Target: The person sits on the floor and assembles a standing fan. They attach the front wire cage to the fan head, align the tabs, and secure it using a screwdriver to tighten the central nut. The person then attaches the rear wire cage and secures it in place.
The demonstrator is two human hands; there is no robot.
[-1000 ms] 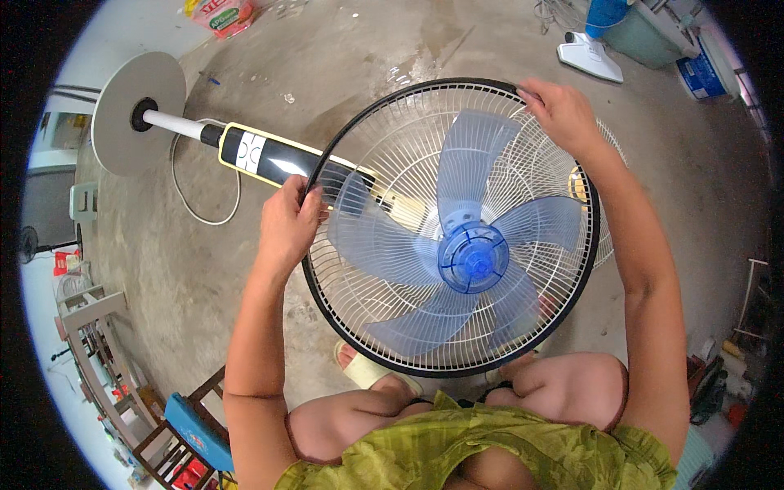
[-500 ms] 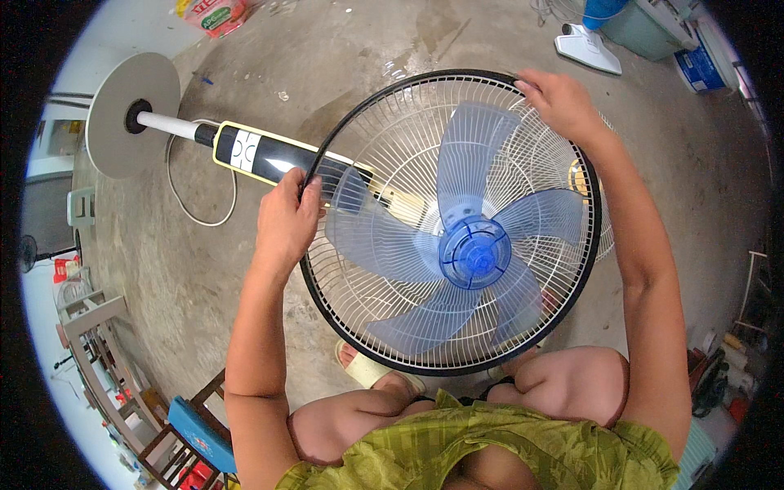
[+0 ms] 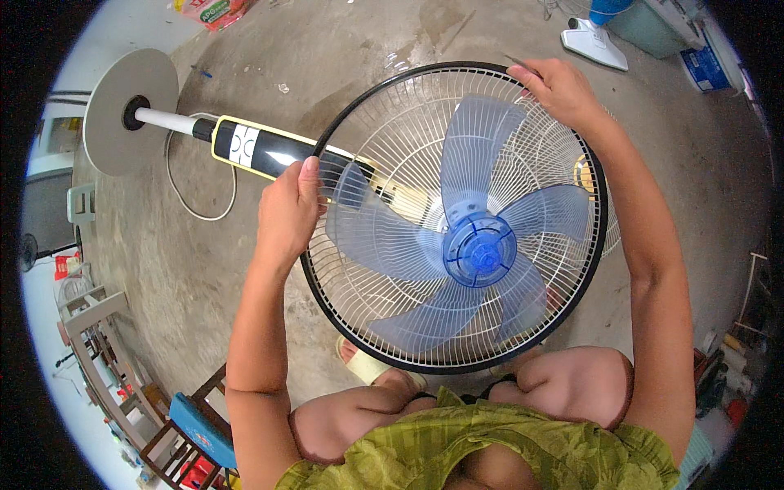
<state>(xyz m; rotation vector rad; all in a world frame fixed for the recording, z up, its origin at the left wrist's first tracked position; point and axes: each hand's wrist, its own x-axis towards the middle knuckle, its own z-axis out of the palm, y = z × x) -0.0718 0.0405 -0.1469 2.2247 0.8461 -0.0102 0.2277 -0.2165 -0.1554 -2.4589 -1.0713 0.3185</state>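
Observation:
A pedestal fan lies on the floor, its wire grille facing up in front of me, with a black rim and translucent blue blades inside. My left hand is closed on the left side of the rim, thumb on top. At the upper right, my right hand grips the rim with bent fingers. A thin dark strip or tip sticks out by its fingertips; I cannot tell what it is. Left of the grille extend the black control panel with yellow edging, the white pole and the round base.
A white cable loops on the concrete floor beside the pole. A white floor-cleaner head and a blue-and-white bucket are at the far right. At the lower left stands a wooden chair with a blue panel; a red package lies far off.
The grille's far edge has risen slightly in view. Both hands remain on the rim; the left thumb now points up more, and a thin dark tip shows by the right fingers.

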